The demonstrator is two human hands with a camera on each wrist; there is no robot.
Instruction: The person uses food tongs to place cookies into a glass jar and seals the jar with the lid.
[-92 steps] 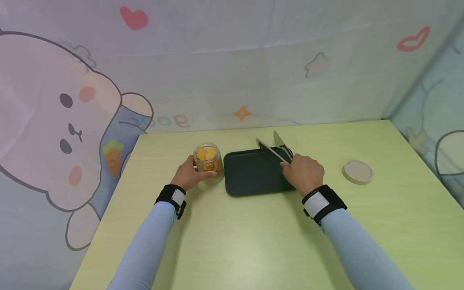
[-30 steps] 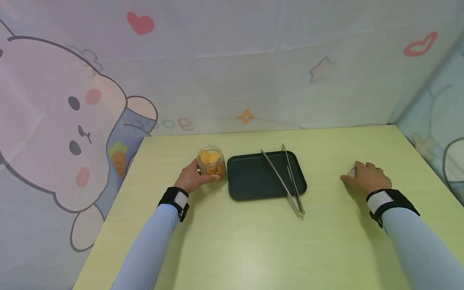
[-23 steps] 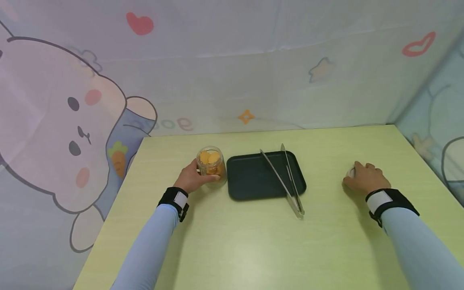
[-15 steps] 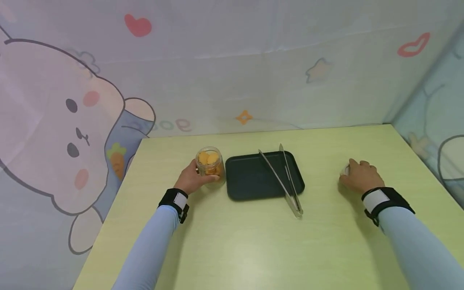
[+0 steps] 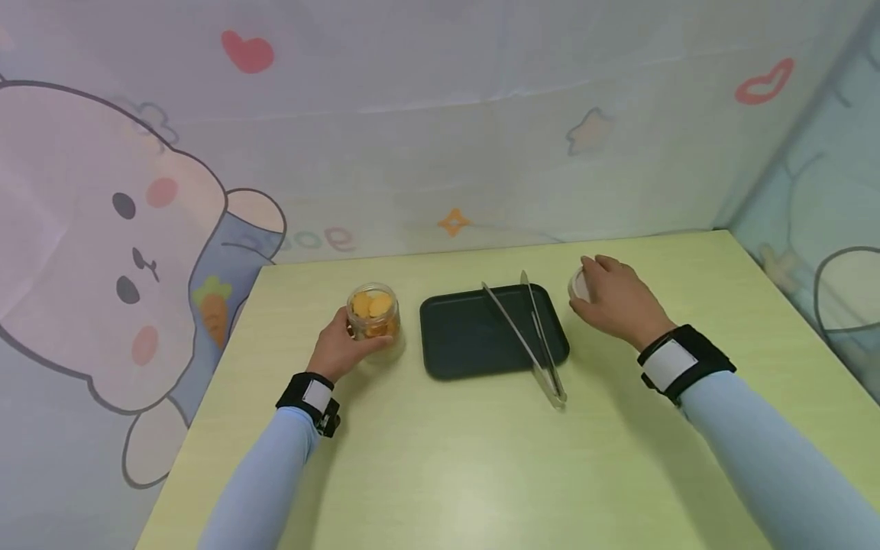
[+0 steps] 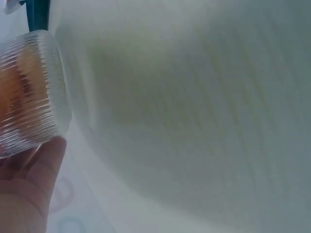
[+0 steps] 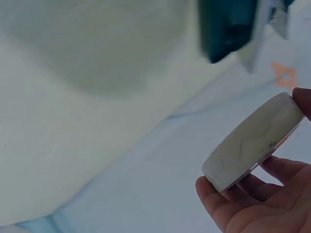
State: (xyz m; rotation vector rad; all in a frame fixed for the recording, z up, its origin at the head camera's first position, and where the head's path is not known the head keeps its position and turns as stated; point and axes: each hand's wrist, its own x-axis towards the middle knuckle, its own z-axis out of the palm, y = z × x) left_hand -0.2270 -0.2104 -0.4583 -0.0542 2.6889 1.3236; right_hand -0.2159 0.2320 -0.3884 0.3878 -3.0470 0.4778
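Note:
My left hand [image 5: 344, 347] grips a clear jar [image 5: 374, 315] from its left side, thumb across the front. Round orange-yellow pieces [image 5: 371, 305] fill the lidless jar, and its ribbed wall [image 6: 29, 92] shows in the left wrist view. My right hand [image 5: 619, 300] holds a pale round lid [image 5: 579, 285] by its edge, raised over the table right of the tray. In the right wrist view the lid [image 7: 252, 141] is tilted between thumb and fingers. Metal tongs [image 5: 525, 336] lie spread across the right part of a dark tray [image 5: 457, 336], their joined end past its front edge.
The tray stands between the two hands on the pale yellow-green table [image 5: 440, 451]. Behind the table's back edge hangs a printed cloth backdrop [image 5: 385, 153], which continues along the right side.
The right hand laid the tongs on the tray, then reached right and took the lid. It has since lifted the lid leftward toward the tray. The left hand and jar have shifted slightly left.

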